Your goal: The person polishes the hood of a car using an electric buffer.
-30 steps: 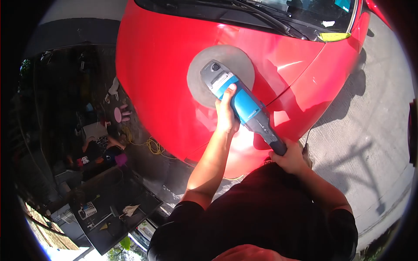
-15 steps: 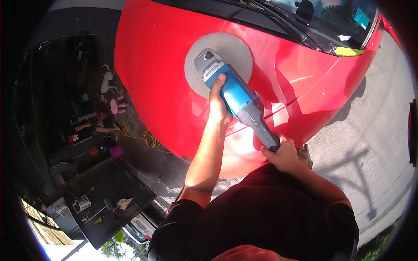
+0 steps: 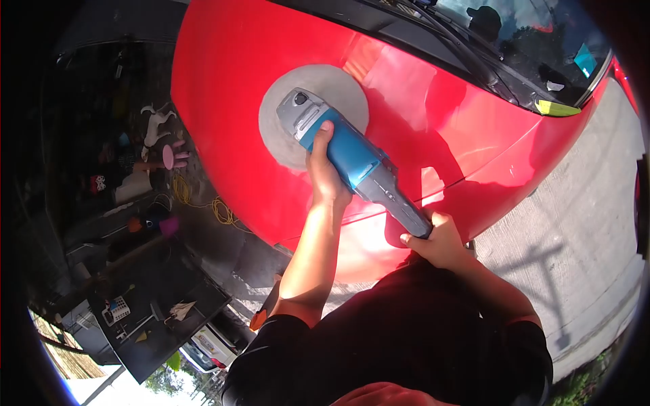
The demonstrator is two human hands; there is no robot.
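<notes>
A blue and grey power polisher (image 3: 352, 152) with a wide, round, pale grey pad (image 3: 271, 125) lies over the red car hood (image 3: 217, 88). The pad appears to rest on the paint. My left hand (image 3: 326, 166) grips the blue body near the polisher's head, its thumb along the top. Around the dark rear handle, my right hand (image 3: 439, 242) is closed. The fingers of both hands are partly hidden beneath the tool.
The windshield (image 3: 528, 54) and wiper (image 3: 460, 47) border the hood at upper right. At left are a coiled yellow cord (image 3: 223, 211), a pink stool (image 3: 170, 157), a white dog (image 3: 156, 127), a seated person (image 3: 132, 186) and a dark table (image 3: 169, 271) with tools.
The polisher and both my hands have moved left across the hood, the head more than the handle. My view has also shifted, with the windshield now farther right and lower.
</notes>
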